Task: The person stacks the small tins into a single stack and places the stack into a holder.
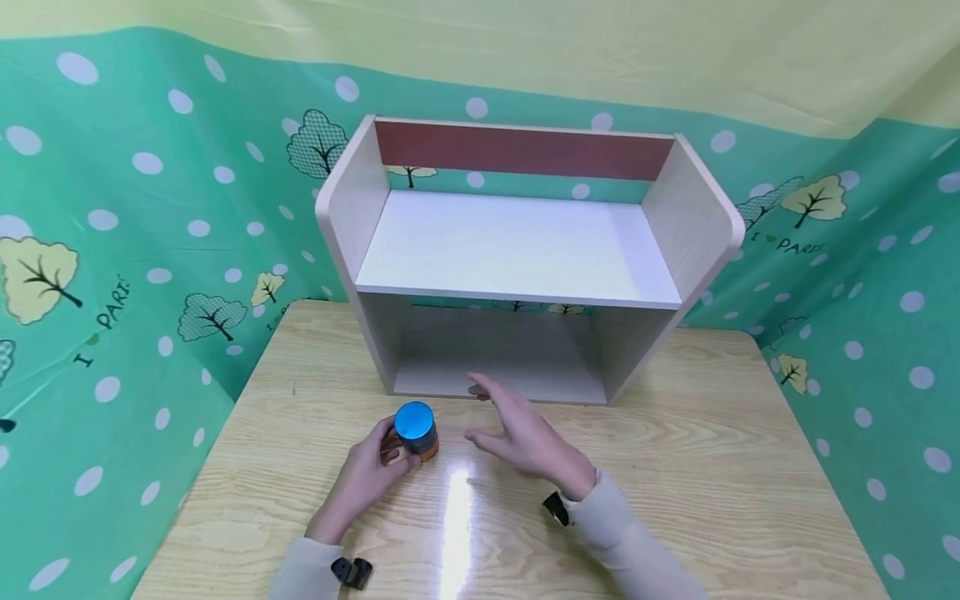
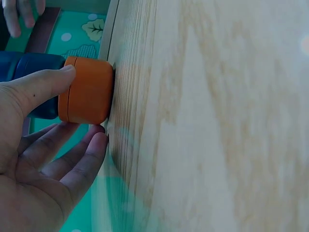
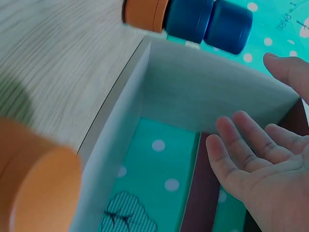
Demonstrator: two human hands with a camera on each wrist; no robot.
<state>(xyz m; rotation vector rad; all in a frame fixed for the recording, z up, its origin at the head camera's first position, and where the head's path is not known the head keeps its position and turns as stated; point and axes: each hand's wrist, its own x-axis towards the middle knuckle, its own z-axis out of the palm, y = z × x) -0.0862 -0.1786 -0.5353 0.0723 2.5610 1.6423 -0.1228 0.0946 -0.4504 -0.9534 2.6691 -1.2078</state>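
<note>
Small round canisters stand in an upright stack on the table, a bright blue top (image 1: 415, 419) uppermost and an orange canister (image 2: 89, 92) at the bottom. Two blue canisters (image 3: 188, 19) sit on the orange one. My left hand (image 1: 367, 475) holds the stack low from its left side. In the left wrist view its thumb (image 2: 46, 87) lies against the orange canister near the seam, with fingers curved along the opposite side. My right hand (image 1: 528, 437) hovers to the right of the stack, apart from it, fingers spread and holding nothing.
A two-tier shelf unit (image 1: 517, 250) stands behind the hands, its lower front edge close to the stack. Wood-grain table (image 1: 712, 467) extends around it. Patterned green cloth (image 1: 135, 292) hangs at the back and sides. A blurred orange round thing (image 3: 38, 183) looms in the right wrist view.
</note>
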